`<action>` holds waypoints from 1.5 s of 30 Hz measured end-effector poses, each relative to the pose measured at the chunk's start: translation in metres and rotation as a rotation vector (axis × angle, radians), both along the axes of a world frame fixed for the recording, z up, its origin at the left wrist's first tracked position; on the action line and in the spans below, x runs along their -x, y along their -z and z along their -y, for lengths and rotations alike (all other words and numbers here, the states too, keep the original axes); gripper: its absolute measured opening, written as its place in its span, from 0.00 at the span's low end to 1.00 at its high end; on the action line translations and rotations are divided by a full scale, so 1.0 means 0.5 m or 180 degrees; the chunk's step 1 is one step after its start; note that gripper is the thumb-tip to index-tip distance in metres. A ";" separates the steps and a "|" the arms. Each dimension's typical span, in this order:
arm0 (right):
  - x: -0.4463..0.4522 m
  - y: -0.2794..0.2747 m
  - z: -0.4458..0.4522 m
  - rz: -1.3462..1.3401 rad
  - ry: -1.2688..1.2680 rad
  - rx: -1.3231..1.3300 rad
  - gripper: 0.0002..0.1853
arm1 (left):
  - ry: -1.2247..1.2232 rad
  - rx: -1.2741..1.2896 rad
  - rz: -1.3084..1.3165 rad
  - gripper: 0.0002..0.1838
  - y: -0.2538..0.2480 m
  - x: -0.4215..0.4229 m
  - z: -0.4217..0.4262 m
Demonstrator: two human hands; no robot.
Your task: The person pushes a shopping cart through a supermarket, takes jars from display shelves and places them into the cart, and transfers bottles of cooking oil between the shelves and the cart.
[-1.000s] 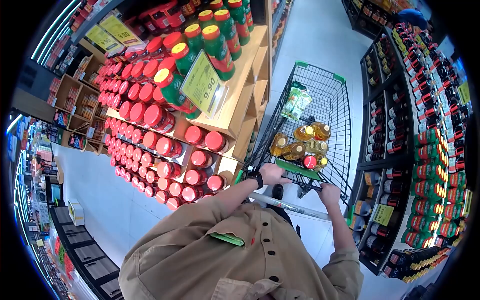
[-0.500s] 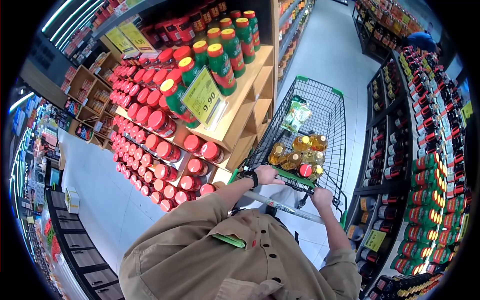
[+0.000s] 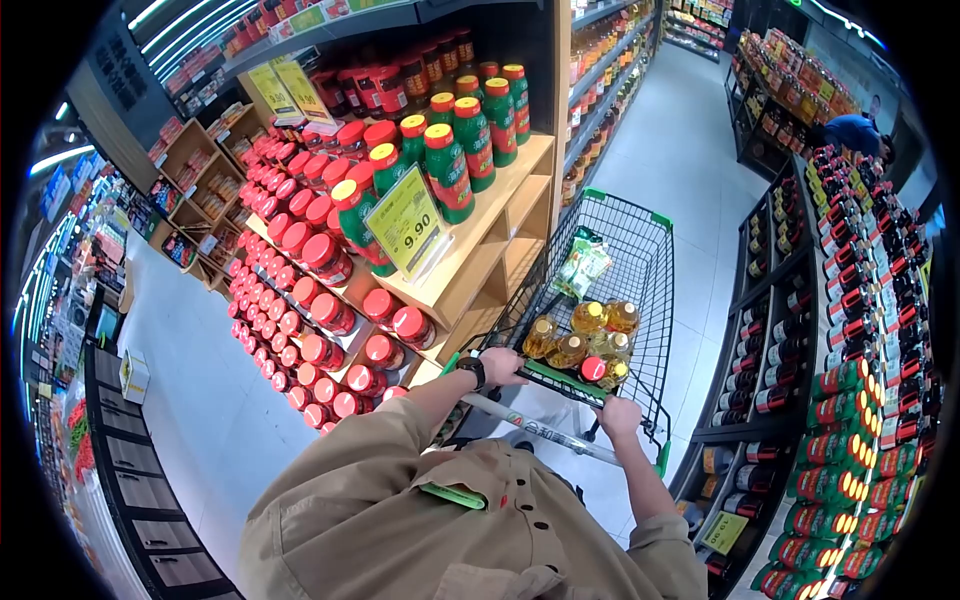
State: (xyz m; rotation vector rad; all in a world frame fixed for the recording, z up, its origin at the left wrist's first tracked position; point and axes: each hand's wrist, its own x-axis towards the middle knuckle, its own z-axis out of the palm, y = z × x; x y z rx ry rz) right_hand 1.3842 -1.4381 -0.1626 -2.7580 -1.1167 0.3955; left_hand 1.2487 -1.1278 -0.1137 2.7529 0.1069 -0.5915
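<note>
A shopping cart [image 3: 652, 262] of dark wire with green corners stands in front of me. My left hand [image 3: 503, 366], with a black watch on the wrist, is closed around the near top edge of its basket. On the right part of that edge, my right hand [image 3: 619, 418] is wrapped too. The grey push bar [image 3: 545, 430] lies closer to my body, below both hands. Several bottles of yellow oil [image 3: 568, 350] are gathered at the near end of the basket, one with a red cap [image 3: 593, 369]. Farther in lie green-and-white packets [image 3: 583, 268].
At left, a wooden display [image 3: 490, 235] carries red-lidded jars [image 3: 325, 258], green bottles [image 3: 447, 172] and a price sign [image 3: 409, 225]; its corner is close to the cart. Dark shelves of bottles [image 3: 765, 345] line the right. A person in blue [image 3: 850, 133] bends beyond them. The tiled aisle [image 3: 665, 130] runs ahead.
In view, the cart and both hands have shifted left and slightly down. More of the far aisle and the person in blue shows. Both hands keep their hold.
</note>
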 end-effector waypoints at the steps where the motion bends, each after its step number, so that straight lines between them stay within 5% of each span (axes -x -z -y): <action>1: -0.005 0.004 -0.004 -0.0012 -0.0008 -0.0013 0.18 | -0.0054 0.0011 0.0095 0.28 0.006 0.001 -0.005; 12: -0.047 0.001 -0.049 -0.0038 0.0019 -0.0024 0.18 | -0.0586 -0.0230 -0.0512 0.13 -0.041 -0.052 -0.008; 33: -0.206 0.014 -0.162 0.0098 0.0007 -0.0232 0.16 | -0.0495 -0.0053 -0.0566 0.13 0.014 -0.213 -0.147; 45: -0.303 0.030 -0.211 0.0278 0.0025 -0.0169 0.17 | -0.0169 0.0423 -0.0720 0.37 0.009 -0.337 -0.220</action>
